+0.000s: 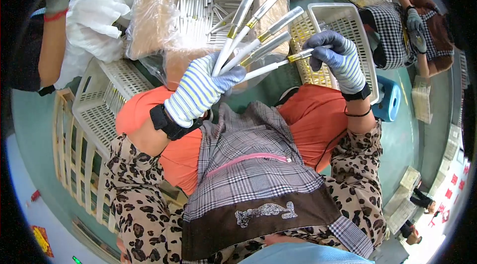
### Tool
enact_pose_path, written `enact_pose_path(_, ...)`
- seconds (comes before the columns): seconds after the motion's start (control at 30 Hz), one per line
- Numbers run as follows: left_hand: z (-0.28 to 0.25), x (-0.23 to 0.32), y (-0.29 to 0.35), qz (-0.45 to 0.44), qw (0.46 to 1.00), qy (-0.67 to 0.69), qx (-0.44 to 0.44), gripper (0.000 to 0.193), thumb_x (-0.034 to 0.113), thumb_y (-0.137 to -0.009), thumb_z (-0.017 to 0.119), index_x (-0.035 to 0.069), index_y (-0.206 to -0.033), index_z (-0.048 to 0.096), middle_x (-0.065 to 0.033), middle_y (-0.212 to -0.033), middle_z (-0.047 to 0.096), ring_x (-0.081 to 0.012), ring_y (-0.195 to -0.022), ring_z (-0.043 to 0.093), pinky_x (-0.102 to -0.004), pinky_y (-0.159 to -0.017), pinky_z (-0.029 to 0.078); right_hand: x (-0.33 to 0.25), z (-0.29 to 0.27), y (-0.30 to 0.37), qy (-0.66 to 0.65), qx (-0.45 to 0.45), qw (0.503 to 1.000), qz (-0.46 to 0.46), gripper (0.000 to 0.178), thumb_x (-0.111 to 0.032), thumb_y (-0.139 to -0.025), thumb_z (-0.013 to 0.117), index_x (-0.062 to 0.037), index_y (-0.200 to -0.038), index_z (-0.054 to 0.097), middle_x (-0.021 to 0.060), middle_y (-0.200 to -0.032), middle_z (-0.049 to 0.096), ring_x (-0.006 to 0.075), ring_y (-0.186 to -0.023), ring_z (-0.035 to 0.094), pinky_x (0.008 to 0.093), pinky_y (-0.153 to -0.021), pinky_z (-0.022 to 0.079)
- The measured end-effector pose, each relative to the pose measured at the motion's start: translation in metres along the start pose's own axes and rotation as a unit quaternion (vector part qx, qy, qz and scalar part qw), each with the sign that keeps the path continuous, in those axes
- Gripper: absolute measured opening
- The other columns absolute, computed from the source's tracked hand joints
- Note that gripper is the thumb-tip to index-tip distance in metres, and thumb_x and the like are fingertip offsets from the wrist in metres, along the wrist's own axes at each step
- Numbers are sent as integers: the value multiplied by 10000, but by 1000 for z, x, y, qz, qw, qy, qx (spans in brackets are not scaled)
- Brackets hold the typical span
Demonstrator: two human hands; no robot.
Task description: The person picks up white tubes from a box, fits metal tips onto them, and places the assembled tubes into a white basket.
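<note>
The left hand [201, 85], in a knitted glove striped blue and yellow with greyish fingers, was curled round four rods [242, 13] spread like a fan—smooth white shafts, gold-coloured bands, shiny silvery sleeves. The right hand [339, 59], gloved alike, pinched a fifth rod [267, 71] near its banded end between thumb and fingers; its white end reached to the left hand's fingertips. Both hands were above the lap, over a plaid apron [253, 140] with a pink zip. Behind the fan, partly hidden by it, a cardboard box [154, 13] wrapped in crinkled clear plastic held many white rods [191, 15]. The right hand blocked part of a perforated plastic crate [368, 40]; a blue stool [391, 99] stood nearby. Red lettering [448, 193] at far right was too small to read.
</note>
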State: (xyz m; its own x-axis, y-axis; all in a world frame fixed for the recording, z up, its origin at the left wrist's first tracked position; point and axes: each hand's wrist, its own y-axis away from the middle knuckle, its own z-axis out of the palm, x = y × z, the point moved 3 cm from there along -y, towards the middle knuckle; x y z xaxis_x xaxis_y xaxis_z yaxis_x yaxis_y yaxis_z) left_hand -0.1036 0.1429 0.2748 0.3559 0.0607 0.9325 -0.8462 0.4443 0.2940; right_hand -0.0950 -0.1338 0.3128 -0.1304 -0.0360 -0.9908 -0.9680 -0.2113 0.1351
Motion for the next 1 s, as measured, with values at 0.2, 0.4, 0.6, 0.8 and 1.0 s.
enact_pose_path(0.2,-2,2,1,-14,1000,-12,-15,298,199,-779,700,30,-996,586,23,-696,558,-30,-541,469,-169,-465,367,1,10,3,-10,7,1000,-14,167,-90,-806,645,-15,-955,629,29,-791,644,82,-678,587,213,-634,485)
enact_pose_path(0.4,-5,-4,3,-33,994,-106,-23,336,222,-756,723,8,-980,594,0,-753,592,-44,-633,494,-207,-555,441,-2,15,10,134,-96,984,68,241,-113,-797,663,-16,-1015,632,30,-842,658,58,-752,580,202,-660,481)
enact_pose_path(0.6,1,-8,11,-3,993,-118,-12,328,223,-753,725,1,-949,584,-19,-757,595,-56,-666,496,-230,-609,456,0,25,16,192,-118,974,-16,229,-118,-784,677,-2,-978,638,45,-844,664,75,-754,595,221,-677,491)
enact_pose_path(0.8,2,-10,15,21,989,-147,-12,390,287,-772,702,-12,-988,578,-42,-768,607,-68,-680,506,-247,-631,459,3,27,19,235,-107,966,2,218,-120,-783,678,2,-959,638,43,-799,661,76,-720,596,225,-650,491)
enact_pose_path(1.0,7,-5,20,33,989,-143,-22,431,320,-773,695,-14,-1018,575,-63,-787,614,-90,-691,516,-264,-650,456,2,41,24,174,-121,977,17,217,-136,-789,673,2,-953,640,47,-780,655,76,-692,592,230,-622,487)
